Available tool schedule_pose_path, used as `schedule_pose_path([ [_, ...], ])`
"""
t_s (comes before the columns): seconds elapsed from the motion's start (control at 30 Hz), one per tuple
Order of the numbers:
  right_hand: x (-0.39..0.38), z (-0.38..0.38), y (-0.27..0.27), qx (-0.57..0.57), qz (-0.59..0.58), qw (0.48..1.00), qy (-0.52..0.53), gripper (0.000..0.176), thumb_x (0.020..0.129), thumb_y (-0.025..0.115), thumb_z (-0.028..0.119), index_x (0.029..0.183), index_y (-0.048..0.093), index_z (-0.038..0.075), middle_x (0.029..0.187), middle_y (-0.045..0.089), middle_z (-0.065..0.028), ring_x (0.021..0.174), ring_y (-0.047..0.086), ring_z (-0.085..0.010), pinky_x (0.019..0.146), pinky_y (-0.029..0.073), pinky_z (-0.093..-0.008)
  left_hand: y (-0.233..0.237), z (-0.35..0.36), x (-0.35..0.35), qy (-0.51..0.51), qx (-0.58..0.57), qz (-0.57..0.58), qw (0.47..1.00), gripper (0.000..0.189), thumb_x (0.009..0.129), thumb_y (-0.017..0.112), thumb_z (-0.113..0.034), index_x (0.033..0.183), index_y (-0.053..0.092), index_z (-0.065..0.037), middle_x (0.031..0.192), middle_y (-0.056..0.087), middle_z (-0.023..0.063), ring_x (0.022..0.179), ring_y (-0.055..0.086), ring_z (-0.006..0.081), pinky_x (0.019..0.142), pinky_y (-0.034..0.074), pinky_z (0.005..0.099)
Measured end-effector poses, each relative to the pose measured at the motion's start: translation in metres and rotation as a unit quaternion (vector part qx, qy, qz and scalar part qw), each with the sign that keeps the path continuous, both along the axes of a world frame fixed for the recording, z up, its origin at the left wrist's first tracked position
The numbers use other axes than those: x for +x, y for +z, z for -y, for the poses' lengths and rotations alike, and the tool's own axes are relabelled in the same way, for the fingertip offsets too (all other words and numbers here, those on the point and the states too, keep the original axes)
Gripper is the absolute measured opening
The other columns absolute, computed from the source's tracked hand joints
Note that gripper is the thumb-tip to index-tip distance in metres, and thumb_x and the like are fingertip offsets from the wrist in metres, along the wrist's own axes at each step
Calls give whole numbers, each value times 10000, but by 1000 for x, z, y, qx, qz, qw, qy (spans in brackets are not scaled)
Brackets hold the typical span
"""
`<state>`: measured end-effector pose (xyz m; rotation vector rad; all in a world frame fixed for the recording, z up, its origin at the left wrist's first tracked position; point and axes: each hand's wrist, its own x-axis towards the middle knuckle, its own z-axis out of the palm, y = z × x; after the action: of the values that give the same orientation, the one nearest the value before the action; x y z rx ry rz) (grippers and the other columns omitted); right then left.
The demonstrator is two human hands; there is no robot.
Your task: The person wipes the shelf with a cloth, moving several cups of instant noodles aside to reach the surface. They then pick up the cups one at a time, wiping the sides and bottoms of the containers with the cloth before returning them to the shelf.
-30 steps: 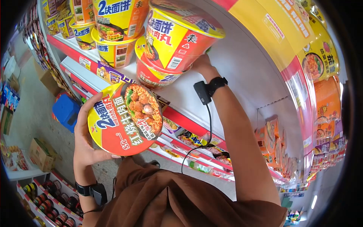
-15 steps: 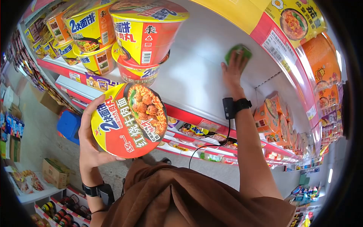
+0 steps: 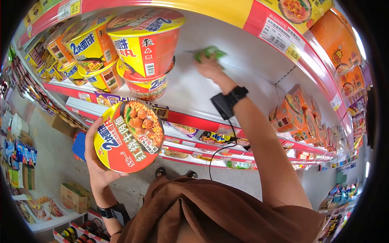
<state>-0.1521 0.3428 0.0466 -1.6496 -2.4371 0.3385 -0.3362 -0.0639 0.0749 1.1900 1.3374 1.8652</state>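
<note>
A red and yellow noodle bowl (image 3: 131, 135) is held by my left hand (image 3: 99, 164), its picture lid facing me, in front of the shelf edge. My right hand (image 3: 210, 68) presses a green cloth (image 3: 211, 52) on the white shelf surface (image 3: 190, 85); the cloth and fingers are slightly blurred. Left of that hand stand stacked noodle bowls (image 3: 146, 44), red and yellow, one on top of another. To the right, orange noodle bowls (image 3: 287, 114) stand on the same shelf.
Above runs a yellow and red shelf edge with a price label (image 3: 279, 34). Lower shelves hold packets (image 3: 214, 138). A blue object (image 3: 79, 146) and a cardboard box (image 3: 75, 197) are on the floor at left. A black cable (image 3: 211, 162) hangs from my right wrist.
My right hand has moved left across the shelf with the green cloth, nearer the stacked bowls. My left hand still holds the bowl, now slightly lower and further left in view.
</note>
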Motion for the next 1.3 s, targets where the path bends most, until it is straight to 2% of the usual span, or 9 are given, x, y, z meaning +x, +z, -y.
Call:
schedule_pose_path([
  [0.03,-20,24,19,-18,56,997,41,687,918,384,551,1497,240,210,1549,162,-232,1410,140,-484,1102,213,-608,1,0,1,-3,0,-3,1000,1262,401,956,-435,1403,332,11,1306,503,139,1180,535,210,1001,467,357],
  [0.07,-39,19,12,-29,67,991,111,582,915,407,503,1464,318,334,1587,127,-108,1420,89,-478,1046,149,-708,1,0,2,-9,-2,2,1000,1255,405,958,-422,1404,332,11,1308,502,137,1181,535,210,1001,467,357],
  [0.17,-85,21,14,-44,15,972,231,535,931,415,461,1448,348,339,1578,191,10,1442,87,-401,1061,78,-720,3,-1,4,-15,0,1,1000,1241,413,959,-399,1404,334,10,1310,501,136,1181,535,210,1001,466,358],
  [0.4,-95,-1,3,-19,30,949,315,576,923,442,494,1464,304,349,1574,198,26,1429,113,-427,1040,127,-748,1,0,9,-10,0,-1,1000,1225,448,943,-424,1412,327,15,1310,499,146,1178,542,219,996,473,365],
  [0.67,39,34,19,-3,82,954,288,507,947,397,544,1436,345,420,1575,203,-39,1436,105,-416,1053,139,-716,-2,-3,10,5,6,-39,999,1238,453,934,-466,1417,321,12,1320,488,152,1184,538,227,986,482,369],
  [0.87,114,125,51,-57,91,950,292,469,995,402,444,1452,359,345,1568,201,-122,1454,32,-392,1115,48,-635,-3,-5,5,11,14,-45,999,1241,449,930,-478,1406,328,31,1316,492,177,1174,546,228,986,484,369],
  [1.03,120,155,61,-165,37,924,344,405,1004,373,430,1382,478,329,1547,279,-73,1473,14,-279,1108,-85,-631,-1,-8,3,21,30,-45,998,1237,444,928,-470,1412,333,20,1324,492,179,1179,548,238,990,485,382],
  [1.17,95,141,49,-159,8,892,424,387,1008,359,437,1300,572,299,1539,306,22,1473,39,-271,1071,-101,-687,0,-15,4,5,31,-62,998,1214,450,928,-448,1409,342,12,1338,484,173,1192,540,244,1001,477,390],
  [1.3,53,141,44,-152,-2,879,451,404,1010,336,452,1273,593,284,1525,333,25,1469,67,-284,1072,-96,-687,-4,-21,7,3,47,-75,996,1216,457,921,-454,1412,334,17,1373,446,178,1223,511,246,1013,466,402],
])
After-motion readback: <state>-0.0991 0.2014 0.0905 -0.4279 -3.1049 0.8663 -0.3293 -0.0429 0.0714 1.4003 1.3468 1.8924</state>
